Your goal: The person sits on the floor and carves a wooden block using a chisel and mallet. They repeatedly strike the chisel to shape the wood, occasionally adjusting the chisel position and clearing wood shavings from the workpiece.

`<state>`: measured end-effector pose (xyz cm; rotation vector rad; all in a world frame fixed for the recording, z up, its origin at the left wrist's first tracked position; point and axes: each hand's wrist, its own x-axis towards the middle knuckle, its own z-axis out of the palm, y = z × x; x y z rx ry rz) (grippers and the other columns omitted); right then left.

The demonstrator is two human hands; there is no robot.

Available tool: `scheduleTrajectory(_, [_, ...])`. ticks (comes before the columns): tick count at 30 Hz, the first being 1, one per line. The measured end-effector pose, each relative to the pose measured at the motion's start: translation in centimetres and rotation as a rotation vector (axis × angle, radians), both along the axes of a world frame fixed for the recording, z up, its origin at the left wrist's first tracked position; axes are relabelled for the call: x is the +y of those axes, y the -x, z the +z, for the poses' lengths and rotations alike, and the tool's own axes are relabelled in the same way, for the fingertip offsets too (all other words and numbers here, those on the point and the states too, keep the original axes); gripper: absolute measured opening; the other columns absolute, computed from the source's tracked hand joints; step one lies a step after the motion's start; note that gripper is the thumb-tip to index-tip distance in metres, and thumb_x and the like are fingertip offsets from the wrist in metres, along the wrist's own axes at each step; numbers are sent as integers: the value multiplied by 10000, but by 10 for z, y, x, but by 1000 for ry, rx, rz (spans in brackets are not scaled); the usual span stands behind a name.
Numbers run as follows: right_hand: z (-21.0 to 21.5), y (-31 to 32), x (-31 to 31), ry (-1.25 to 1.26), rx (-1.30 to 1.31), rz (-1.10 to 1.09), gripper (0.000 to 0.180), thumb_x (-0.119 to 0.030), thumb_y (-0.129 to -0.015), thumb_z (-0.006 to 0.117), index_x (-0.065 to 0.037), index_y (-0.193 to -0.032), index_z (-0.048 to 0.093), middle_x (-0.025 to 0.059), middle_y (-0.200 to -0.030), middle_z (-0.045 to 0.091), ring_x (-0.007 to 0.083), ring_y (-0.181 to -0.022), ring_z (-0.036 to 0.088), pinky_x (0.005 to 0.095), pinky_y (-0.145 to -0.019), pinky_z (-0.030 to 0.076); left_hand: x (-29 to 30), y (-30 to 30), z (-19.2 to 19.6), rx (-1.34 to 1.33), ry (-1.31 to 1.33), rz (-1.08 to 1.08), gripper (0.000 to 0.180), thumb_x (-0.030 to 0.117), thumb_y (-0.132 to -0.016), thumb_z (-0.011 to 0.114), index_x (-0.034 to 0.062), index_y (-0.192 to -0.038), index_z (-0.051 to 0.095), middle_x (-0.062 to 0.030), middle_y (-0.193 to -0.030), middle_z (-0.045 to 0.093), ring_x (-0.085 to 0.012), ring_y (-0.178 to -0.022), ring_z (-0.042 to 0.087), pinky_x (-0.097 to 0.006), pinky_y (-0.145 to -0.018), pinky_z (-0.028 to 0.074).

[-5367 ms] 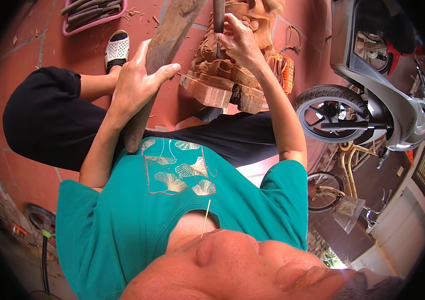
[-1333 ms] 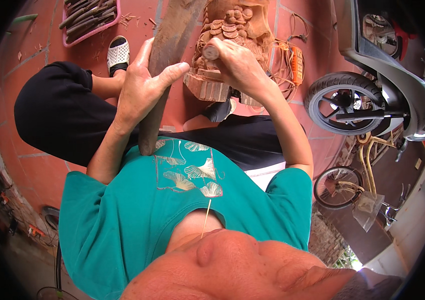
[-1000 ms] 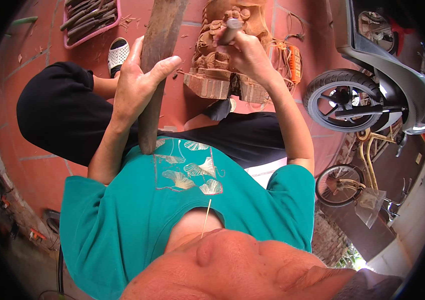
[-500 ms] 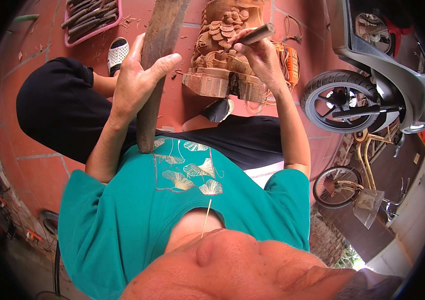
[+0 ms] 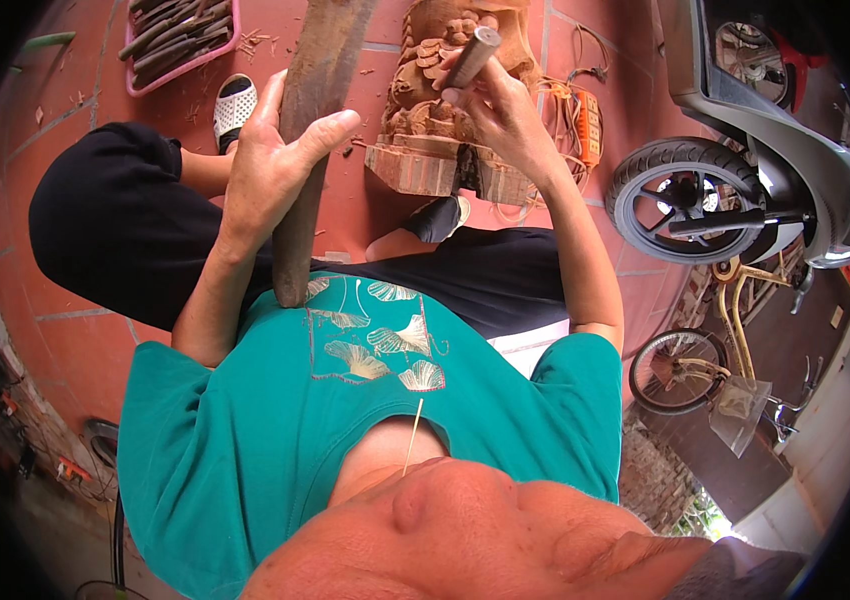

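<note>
My left hand [image 5: 270, 180] grips a long dark wooden mallet [image 5: 320, 80], its thumb crossing the front of the wood. The broad end points away from me, and the narrow end reaches my shirt. My right hand [image 5: 505, 115] holds a carving chisel by its round wooden handle [image 5: 470, 60], the butt tilted up to the right. Its blade is mostly hidden by the fingers, so contact with the wood cannot be made out. Beneath that hand stands a brown wood carving [image 5: 415, 165] with rounded, layered coin-like shapes and a rough block base.
A pink basket [image 5: 236, 40] of several chisels sits at far left. Wood shavings [image 5: 260, 42] lie on red floor tiles. An orange power strip [image 5: 588, 128] with cords is right of the carving. A motorbike [image 5: 785, 130] and bicycle [image 5: 680, 370] stand at right.
My right hand has shifted slightly left, and the chisel handle has swung left and more upright. My left hand and the mallet have barely moved.
</note>
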<state>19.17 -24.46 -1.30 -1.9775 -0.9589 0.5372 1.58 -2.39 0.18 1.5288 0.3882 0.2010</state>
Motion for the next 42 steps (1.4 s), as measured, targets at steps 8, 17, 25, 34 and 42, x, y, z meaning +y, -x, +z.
scheduleTrajectory(8, [-5,-6,12,-58,66,-152,393,-197,-904,788,-21,-1147,535,98,-910,701,158,-843,700,323,-750,575,6,2,0,36,3,-8,466,297,-929,754,-15,-1229,582,-103,-1017,709,-152,-927,671,-300,-851,538])
scheduleTrajectory(17, [-17,2,9,-64,61,-133,293,-150,-930,771,-33,-1100,563,43,-916,667,127,-841,658,294,-771,548,6,3,3,3,23,5,496,288,-937,753,-26,-1270,562,-103,-1031,710,-159,-950,672,-312,-884,534])
scheduleTrajectory(25, [-7,7,8,102,-189,92,215,-52,-920,738,-47,-1078,593,83,-957,661,223,-880,676,340,-788,530,7,5,2,35,16,-25,526,280,-928,765,-31,-1295,552,-109,-1038,708,-157,-940,677,-310,-875,541])
scheduleTrajectory(34, [-8,5,11,44,-218,156,327,-87,-884,743,-25,-1124,530,188,-929,660,412,-920,669,467,-747,530,3,5,7,14,-42,-64,572,278,-909,777,-34,-1326,540,-126,-1084,708,-179,-985,687,-319,-905,541])
scheduleTrajectory(42, [-5,9,23,125,-349,187,311,-81,-896,714,-30,-1142,531,192,-939,648,418,-916,661,472,-760,531,3,9,9,1,-79,-67,601,256,-890,782,-25,-1356,528,-133,-1116,703,-187,-1020,684,-333,-919,536])
